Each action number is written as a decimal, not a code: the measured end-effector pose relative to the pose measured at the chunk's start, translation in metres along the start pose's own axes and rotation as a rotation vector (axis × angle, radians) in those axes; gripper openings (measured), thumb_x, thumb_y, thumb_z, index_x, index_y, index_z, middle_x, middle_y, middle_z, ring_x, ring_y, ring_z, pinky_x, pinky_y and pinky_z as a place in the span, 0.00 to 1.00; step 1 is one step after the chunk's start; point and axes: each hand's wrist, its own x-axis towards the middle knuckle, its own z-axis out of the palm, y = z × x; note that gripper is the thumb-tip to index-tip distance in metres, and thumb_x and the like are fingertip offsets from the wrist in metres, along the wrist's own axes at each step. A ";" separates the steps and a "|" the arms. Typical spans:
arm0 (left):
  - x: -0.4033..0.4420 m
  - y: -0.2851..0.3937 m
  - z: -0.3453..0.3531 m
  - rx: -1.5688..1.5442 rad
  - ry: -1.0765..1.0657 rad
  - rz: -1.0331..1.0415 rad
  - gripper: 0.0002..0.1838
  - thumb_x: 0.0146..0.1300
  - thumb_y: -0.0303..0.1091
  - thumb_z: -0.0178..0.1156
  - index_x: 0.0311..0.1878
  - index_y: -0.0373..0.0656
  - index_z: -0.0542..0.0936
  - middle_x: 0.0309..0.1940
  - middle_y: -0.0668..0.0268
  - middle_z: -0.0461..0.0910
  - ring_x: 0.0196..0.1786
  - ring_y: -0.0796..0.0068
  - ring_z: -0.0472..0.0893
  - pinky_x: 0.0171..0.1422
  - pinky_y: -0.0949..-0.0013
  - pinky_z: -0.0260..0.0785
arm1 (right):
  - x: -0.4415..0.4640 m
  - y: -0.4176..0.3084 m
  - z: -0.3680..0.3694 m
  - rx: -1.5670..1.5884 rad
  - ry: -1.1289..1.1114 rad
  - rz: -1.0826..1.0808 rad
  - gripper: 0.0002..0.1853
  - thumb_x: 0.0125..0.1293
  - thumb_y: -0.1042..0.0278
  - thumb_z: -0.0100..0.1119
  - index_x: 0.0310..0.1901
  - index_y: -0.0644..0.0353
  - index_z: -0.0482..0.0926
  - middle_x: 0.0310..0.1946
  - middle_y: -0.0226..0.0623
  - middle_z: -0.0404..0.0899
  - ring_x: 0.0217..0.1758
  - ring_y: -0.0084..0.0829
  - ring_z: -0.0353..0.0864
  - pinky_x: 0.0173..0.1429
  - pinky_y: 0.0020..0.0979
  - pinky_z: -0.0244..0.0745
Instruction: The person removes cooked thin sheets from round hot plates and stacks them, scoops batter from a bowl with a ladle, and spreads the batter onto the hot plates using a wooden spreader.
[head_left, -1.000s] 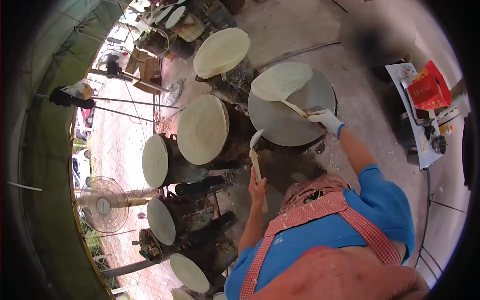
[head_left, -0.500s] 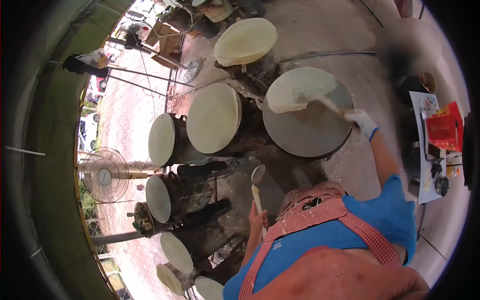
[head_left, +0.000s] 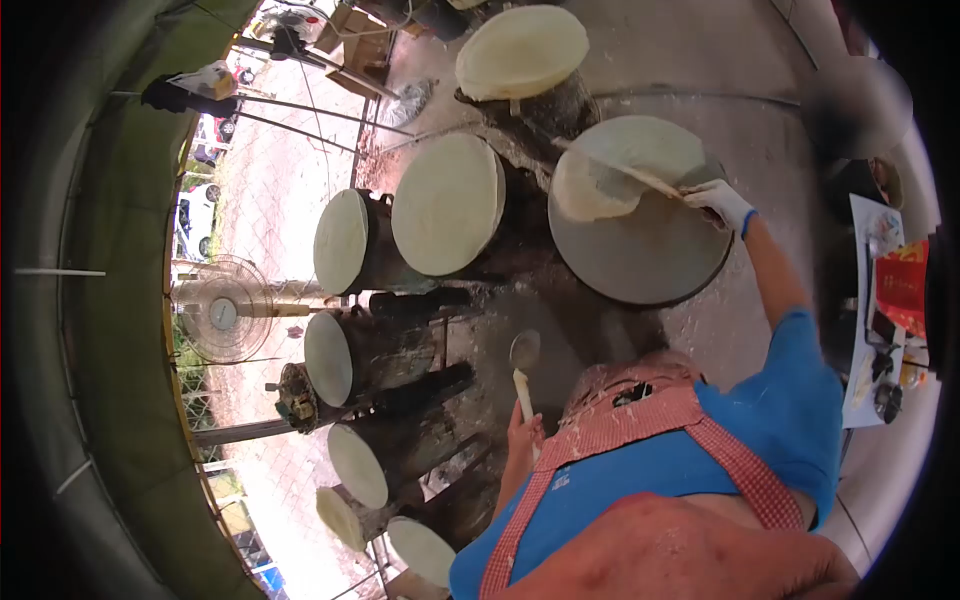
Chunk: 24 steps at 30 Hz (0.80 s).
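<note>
My right hand [head_left: 722,206], in a white glove, is closed around the handle of a long, thin wooden spreader [head_left: 640,176]. The spreader reaches over a large round griddle [head_left: 650,262]. Pale batter [head_left: 655,142] coats the griddle's far part, with a ragged edge; the near part is bare grey. Low by my body, my left hand [head_left: 523,434] grips the pale handle of a ladle [head_left: 525,350]. The ladle's round bowl points away from me, apart from the griddle.
Other round griddles bear pale sheets, among them one at the far side [head_left: 522,52] and one to the left [head_left: 447,205]. A standing fan [head_left: 222,312] is at left. On the right, a side table [head_left: 862,385] has a red bag [head_left: 902,288] and small containers.
The spreader has swung round over the batter, its tip now beyond the griddle's left edge. Batter coverage has changed shape. My left hand still holds the ladle. The view has shifted slightly.
</note>
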 end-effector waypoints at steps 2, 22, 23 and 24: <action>0.003 -0.001 -0.005 -0.041 -0.007 -0.029 0.39 0.55 0.18 0.52 0.68 0.52 0.50 0.15 0.69 0.64 0.12 0.80 0.62 0.13 0.74 0.54 | -0.012 0.004 0.006 -0.146 -0.215 0.006 0.19 0.51 0.66 0.61 0.45 0.65 0.77 0.11 0.26 0.66 0.08 0.16 0.59 0.10 0.23 0.50; -0.020 -0.039 -0.022 -0.135 0.056 -0.054 0.38 0.56 0.19 0.50 0.68 0.58 0.49 0.15 0.70 0.61 0.12 0.80 0.61 0.13 0.75 0.51 | 0.042 0.044 -0.057 -0.449 -0.254 -0.121 0.18 0.47 0.70 0.59 0.43 0.63 0.79 0.16 0.29 0.72 0.13 0.17 0.63 0.16 0.23 0.58; -0.023 -0.037 -0.022 -0.121 0.048 -0.055 0.38 0.56 0.19 0.50 0.68 0.58 0.49 0.15 0.70 0.61 0.12 0.80 0.61 0.13 0.75 0.51 | 0.070 0.057 -0.063 -0.469 -0.219 -0.222 0.16 0.47 0.71 0.59 0.41 0.64 0.80 0.15 0.27 0.71 0.14 0.17 0.63 0.16 0.24 0.58; -0.027 -0.035 -0.020 -0.181 0.069 -0.084 0.38 0.57 0.19 0.50 0.68 0.58 0.49 0.14 0.70 0.61 0.12 0.80 0.61 0.13 0.76 0.51 | 0.046 0.004 -0.024 -0.267 -0.218 -0.188 0.14 0.47 0.71 0.59 0.38 0.65 0.80 0.15 0.27 0.71 0.14 0.17 0.64 0.16 0.24 0.59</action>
